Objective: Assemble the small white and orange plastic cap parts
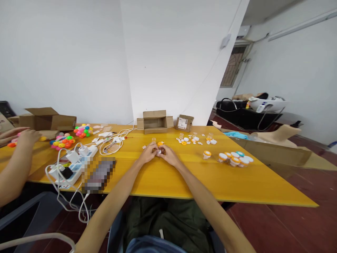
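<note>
My left hand [149,153] and my right hand [168,155] meet over the middle of the table, fingers closed from both sides around a small white round piece [158,151]. It looks like a disc or cap part, mostly covered by the fingertips. Just beyond them lie an orange lid ring [160,143] and a small clear jar [153,139]. A little white part [144,147] rests left of my left hand. To the right, one jar with an orange-rimmed lid [207,154] stands apart from a group of several lidded jars [235,159], one with a teal lid.
Loose white parts, lids and clear jars [195,139] are scattered at the back right. Two cardboard boxes [155,123] stand by the wall. A power strip [79,165] with cables and a blurred phone [99,175] lie left. Another person's hands [28,136] are near colourful balls [63,141].
</note>
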### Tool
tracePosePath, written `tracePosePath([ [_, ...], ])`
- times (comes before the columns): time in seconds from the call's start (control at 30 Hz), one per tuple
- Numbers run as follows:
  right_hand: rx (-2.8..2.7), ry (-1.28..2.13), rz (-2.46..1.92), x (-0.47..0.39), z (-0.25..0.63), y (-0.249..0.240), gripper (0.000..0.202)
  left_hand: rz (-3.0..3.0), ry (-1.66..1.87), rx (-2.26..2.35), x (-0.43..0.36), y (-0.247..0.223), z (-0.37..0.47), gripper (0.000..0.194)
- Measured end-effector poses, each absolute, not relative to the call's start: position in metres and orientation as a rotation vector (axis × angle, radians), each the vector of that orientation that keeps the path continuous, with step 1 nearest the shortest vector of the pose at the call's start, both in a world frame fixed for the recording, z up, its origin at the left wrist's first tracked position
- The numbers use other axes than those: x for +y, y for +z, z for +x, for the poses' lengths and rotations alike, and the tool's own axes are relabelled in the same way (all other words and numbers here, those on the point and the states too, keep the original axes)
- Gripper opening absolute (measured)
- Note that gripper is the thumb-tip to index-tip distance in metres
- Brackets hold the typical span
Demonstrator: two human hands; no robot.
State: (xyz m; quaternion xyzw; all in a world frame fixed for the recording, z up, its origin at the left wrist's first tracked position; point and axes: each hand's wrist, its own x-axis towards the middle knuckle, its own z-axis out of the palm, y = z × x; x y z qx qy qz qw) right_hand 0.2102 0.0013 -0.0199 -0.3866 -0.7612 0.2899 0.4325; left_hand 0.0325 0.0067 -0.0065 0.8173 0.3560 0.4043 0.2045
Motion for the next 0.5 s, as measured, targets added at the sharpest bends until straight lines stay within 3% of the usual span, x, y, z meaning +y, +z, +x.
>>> tracePosePath([
  [0.5, -1.915, 0.750, -0.914, 0.0031, 0.2152, -0.0216, 0.025, 2.326, 1.109, 1.030, 0.0047, -0.0028, 0.0328, 0.013],
])
